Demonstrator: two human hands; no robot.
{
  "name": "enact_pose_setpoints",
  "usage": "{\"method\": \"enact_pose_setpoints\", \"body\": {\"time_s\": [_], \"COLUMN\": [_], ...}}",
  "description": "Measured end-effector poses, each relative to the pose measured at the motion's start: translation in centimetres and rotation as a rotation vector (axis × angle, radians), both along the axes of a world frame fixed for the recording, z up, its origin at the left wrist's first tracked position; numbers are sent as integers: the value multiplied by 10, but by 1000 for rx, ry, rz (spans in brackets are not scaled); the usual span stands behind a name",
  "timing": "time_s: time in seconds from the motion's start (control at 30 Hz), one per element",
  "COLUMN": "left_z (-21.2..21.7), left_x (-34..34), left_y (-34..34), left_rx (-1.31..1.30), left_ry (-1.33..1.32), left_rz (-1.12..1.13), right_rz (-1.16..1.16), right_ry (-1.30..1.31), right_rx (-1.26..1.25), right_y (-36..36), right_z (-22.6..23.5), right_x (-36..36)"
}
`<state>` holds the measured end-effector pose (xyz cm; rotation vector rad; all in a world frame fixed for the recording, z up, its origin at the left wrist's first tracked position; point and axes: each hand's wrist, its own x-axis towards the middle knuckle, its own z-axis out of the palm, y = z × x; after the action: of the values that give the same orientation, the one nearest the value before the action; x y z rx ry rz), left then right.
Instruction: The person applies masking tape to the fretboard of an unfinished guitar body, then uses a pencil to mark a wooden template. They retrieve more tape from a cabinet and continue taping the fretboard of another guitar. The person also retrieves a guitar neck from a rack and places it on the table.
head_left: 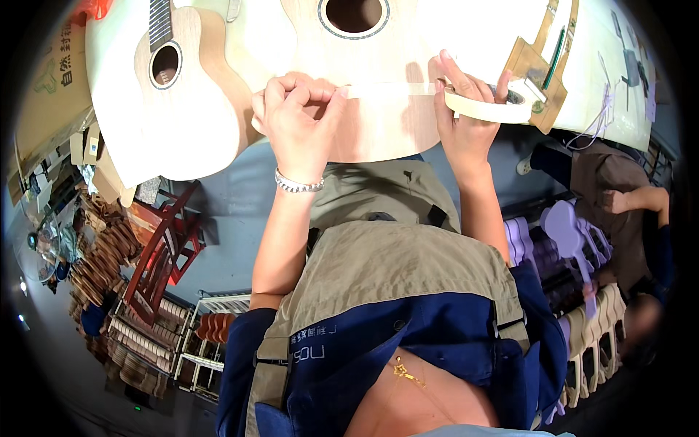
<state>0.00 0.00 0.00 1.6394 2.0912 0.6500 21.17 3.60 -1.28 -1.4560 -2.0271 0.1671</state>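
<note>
My left hand [295, 120] is closed, thumb and fingers pinching one end of a pale strip of masking tape [389, 89]. The strip stretches across the lower edge of a small unfinished guitar body [386, 135], where its top meets its side. In my right hand [466, 135] is the cream roll of masking tape [484, 109], with fingers passing through its ring and the forefinger raised. Thumb and roll sit at the strip's right end. Only the lower part of this body shows, with its ringed sound hole at the upper edge.
A second pale guitar [189, 102] with a fretboard lies on the white table [109, 95] to the left. A wooden jig [535, 73] lies at right. Below stand a red chair-like frame [164, 247] and racks of wooden parts. Another person [619, 189] works at right beside purple guitar-shaped pieces [564, 226].
</note>
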Motion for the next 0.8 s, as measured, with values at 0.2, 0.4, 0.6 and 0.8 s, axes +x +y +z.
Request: {"method": "enact_pose_setpoints", "body": {"time_s": [0.2, 0.4, 0.6, 0.8], "left_z": [-2, 21, -31, -48], "left_x": [12, -16, -81, -120], "left_y": [-12, -20, 148, 216], "left_rx": [148, 113, -23, -339], "left_ry": [17, 770, 634, 518], "left_rz": [67, -51, -54, 21], "right_rz": [-8, -31, -37, -24], "right_ry": [8, 16, 50, 61], "right_rx": [-12, -55, -75, -38], "right_y": [2, -2, -1, 3], "right_z": [0, 1, 0, -7], "right_x": [-1, -2, -3, 1]}}
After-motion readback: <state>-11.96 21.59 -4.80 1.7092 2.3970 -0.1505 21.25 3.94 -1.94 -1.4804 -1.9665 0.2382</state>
